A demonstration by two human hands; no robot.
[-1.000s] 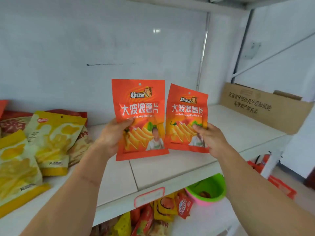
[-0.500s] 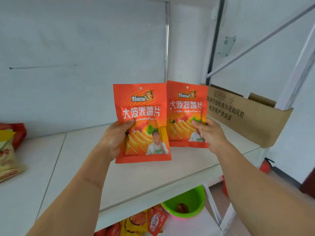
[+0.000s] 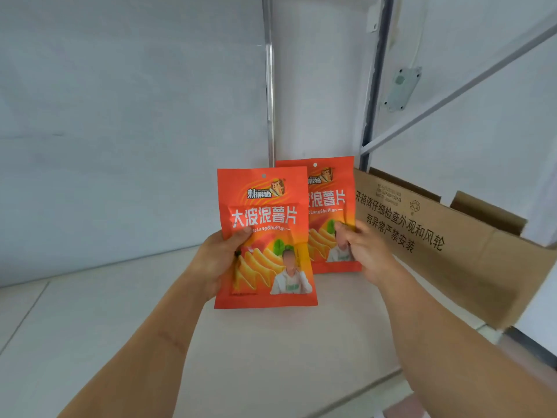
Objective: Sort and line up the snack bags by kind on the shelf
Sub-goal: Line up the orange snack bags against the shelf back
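Observation:
Two orange snack bags of the same kind are held upright over the white shelf. My left hand grips the nearer bag by its left edge, thumb on the front. Behind it and to the right stands the second orange bag, which my right hand pinches at its right side. This second bag is close to the back wall, its bottom edge near or on the shelf; its left part is hidden by the front bag.
A brown cardboard box with printed black characters stands on the shelf's right end, right beside the second bag. A metal upright and a diagonal brace rise behind it. The shelf's front edge runs low in view.
Both hands have carried the orange bags rightward and toward the back wall, next to the cardboard box. The yellow bags at the left have gone out of view.

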